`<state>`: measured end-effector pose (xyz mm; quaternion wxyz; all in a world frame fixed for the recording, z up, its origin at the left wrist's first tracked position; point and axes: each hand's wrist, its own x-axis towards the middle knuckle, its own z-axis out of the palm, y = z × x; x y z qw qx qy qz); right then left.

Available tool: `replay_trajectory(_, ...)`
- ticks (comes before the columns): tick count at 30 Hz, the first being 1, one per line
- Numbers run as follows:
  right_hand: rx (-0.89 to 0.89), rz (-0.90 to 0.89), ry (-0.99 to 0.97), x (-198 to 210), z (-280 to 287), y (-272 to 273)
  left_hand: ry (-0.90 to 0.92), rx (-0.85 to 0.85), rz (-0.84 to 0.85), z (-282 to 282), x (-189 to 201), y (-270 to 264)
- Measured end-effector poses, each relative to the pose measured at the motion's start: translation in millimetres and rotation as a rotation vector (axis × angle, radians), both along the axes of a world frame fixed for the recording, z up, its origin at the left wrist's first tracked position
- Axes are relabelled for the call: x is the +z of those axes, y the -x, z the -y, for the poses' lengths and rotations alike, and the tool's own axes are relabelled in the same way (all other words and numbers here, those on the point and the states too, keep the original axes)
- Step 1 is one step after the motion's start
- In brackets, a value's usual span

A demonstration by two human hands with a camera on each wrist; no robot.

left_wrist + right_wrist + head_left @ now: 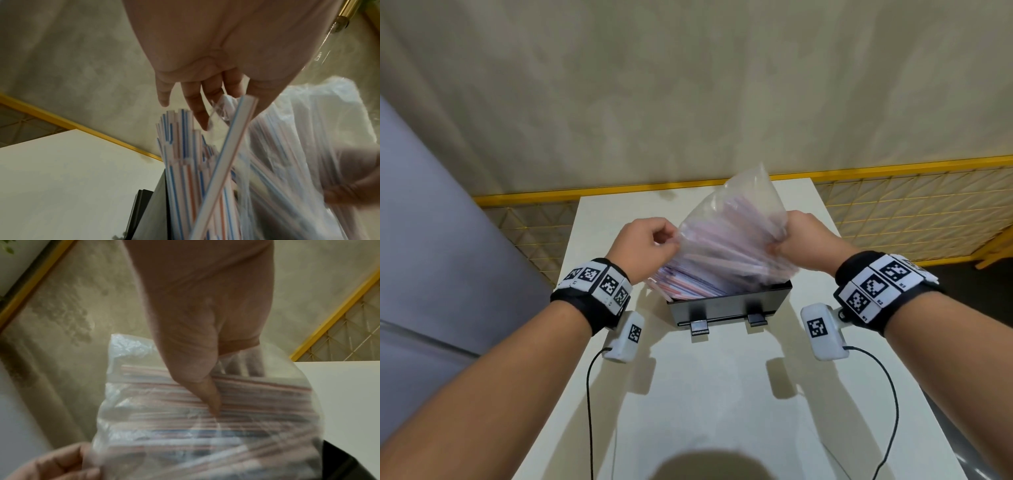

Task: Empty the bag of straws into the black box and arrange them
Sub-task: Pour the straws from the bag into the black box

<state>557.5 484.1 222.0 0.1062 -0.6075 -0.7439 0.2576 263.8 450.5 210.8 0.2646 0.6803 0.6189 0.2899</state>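
Straws (688,286) are seen spilling into the black box (726,305), long axes slanted up and away from its near wall. Above the box, the clear bag (736,219) is held tilted, mouth downward. It is pinched at its left edge by the left hand (643,245) and gripped at its right side by the right hand (804,240), both about equally near.

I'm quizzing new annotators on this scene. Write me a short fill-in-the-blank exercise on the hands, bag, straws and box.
1. Both hands, the left hand and right hand, hold a clear plastic ____.
2. The straws are sliding into a box coloured ____.
3. The box stands on a ____ table.
4. The straws' stripes are blue and ____.

Missing words: bag; black; white; red
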Motion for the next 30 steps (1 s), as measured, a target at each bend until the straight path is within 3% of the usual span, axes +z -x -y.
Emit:
replay_trajectory(2,0.050,0.055,0.050,-6,2,2,-0.039,0.009,0.052,1,4,-1)
replay_trajectory(5,0.045,0.073,-0.052,-15,4,7,-0.034,0.016,0.060,1,3,-2)
replay_trajectory(12,0.050,0.106,-0.069,-14,2,9,0.097,-0.015,-0.181,3,-3,1)
replay_trajectory(17,0.127,0.178,0.115,-18,8,13,0.173,-0.056,-0.342,-4,-8,-1)
replay_trajectory(20,0.148,0.249,0.051,-30,6,18,0.150,-0.034,-0.316,-7,-6,-3)
replay_trajectory(26,0.113,0.096,0.000,-18,3,17,0.156,-0.009,-0.103,-10,-5,5)
replay_trajectory(30,0.076,-0.075,0.036,-15,6,15,0.192,-0.054,-0.133,-11,-6,5)
